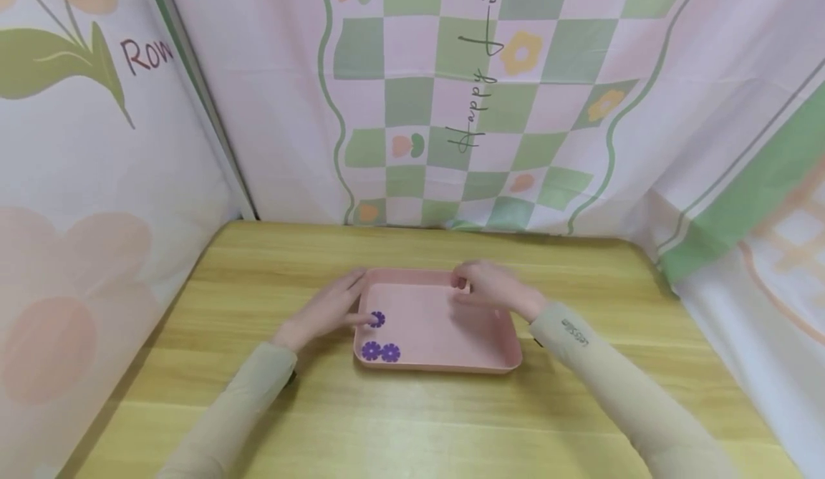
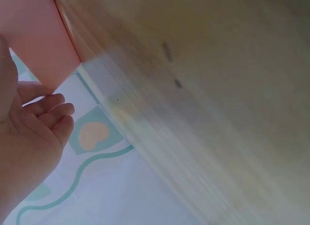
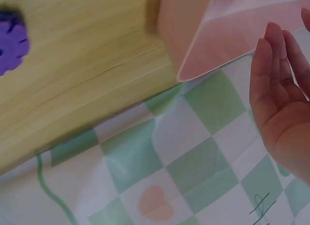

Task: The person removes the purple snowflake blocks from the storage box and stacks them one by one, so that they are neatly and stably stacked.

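Observation:
A shallow pink tray (image 1: 445,321) stands on the table between the hands. Three purple notched discs, shaped like flowers, lie at its left side: one disc (image 1: 379,318) under the left thumb and a pair (image 1: 380,351) in the near left corner. The left hand (image 1: 325,311) spans the tray's left rim, its thumb reaching inside and its other fingers along the outside near the far corner. Over the far rim, the right hand (image 1: 493,286) has its fingers bent, with a gap to the thumb. In the right wrist view, that hand (image 3: 286,99) shows nothing between fingers and thumb.
Another purple disc (image 3: 10,43) lies on the table to the right of the tray, seen only from the right wrist. Patterned cloth (image 1: 451,107) hangs behind the wooden table (image 1: 412,422) and at both sides.

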Demonstrator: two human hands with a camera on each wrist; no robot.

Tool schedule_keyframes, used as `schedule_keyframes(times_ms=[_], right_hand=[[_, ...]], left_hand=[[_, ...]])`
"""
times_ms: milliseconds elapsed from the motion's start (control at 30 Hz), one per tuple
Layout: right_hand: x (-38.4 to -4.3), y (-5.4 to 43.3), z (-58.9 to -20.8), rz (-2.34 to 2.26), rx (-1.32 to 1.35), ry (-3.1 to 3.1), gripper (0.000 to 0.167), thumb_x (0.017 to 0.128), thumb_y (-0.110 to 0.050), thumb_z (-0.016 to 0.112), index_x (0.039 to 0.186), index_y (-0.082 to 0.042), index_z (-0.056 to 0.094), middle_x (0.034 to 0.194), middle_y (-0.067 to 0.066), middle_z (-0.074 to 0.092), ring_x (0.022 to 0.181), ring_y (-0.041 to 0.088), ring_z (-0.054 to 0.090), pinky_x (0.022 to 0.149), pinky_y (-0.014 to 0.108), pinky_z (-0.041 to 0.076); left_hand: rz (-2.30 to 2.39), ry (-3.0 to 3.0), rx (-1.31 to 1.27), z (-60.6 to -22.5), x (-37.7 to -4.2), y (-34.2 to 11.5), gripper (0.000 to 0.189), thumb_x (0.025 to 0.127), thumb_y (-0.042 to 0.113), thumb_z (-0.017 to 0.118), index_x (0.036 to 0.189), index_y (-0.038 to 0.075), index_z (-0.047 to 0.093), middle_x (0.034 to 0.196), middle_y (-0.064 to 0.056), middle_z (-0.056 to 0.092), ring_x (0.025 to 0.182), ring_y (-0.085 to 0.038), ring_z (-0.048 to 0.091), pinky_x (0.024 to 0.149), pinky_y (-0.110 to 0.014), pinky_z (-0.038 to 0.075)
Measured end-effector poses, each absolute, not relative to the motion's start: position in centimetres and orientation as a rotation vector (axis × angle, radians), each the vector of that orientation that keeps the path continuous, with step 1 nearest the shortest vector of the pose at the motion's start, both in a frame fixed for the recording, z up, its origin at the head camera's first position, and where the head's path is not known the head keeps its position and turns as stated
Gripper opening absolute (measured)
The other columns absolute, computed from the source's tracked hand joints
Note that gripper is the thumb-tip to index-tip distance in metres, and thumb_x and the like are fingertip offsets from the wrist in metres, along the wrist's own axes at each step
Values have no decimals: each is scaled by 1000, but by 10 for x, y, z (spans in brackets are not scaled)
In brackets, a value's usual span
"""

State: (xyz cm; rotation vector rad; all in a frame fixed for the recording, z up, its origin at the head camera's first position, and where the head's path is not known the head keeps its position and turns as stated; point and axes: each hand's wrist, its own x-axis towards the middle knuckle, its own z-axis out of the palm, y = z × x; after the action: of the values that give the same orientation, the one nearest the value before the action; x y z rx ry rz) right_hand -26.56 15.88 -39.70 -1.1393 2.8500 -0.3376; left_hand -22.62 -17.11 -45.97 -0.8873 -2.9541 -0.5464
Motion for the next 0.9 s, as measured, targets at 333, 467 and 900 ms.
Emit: schedule_keyframes(times_ms=[333,467,900], right_hand=[[-263,128,-404,-349,-1162,2797,16,89,-23,71,97,-9,71,94,3,71,85,17,65,73,27,57],[-263,117,-407,-360,-1198,2779,14,88,-20,71,96,-9,71,93,4,71,82,16,65,73,27,57],[-261,85,-417,-432,-1140,2668,21,90,-21,72,107,-8,71,100,6,74,90,18,68,83,32,60]], left_hand=[[-481,-3006,-941,-448,-225,-172,101,84,57,67,154,-2,25,162,-25,24,149,-39,29,125,-54,27],[-446,-3004,-972,-446,-225,-173,102,83,57,67,154,-2,24,162,-25,24,149,-40,29,124,-54,28],[-288,-2956,-1039,-446,-226,-177,103,83,63,64,153,-2,27,161,-24,26,148,-40,32,124,-54,29]])
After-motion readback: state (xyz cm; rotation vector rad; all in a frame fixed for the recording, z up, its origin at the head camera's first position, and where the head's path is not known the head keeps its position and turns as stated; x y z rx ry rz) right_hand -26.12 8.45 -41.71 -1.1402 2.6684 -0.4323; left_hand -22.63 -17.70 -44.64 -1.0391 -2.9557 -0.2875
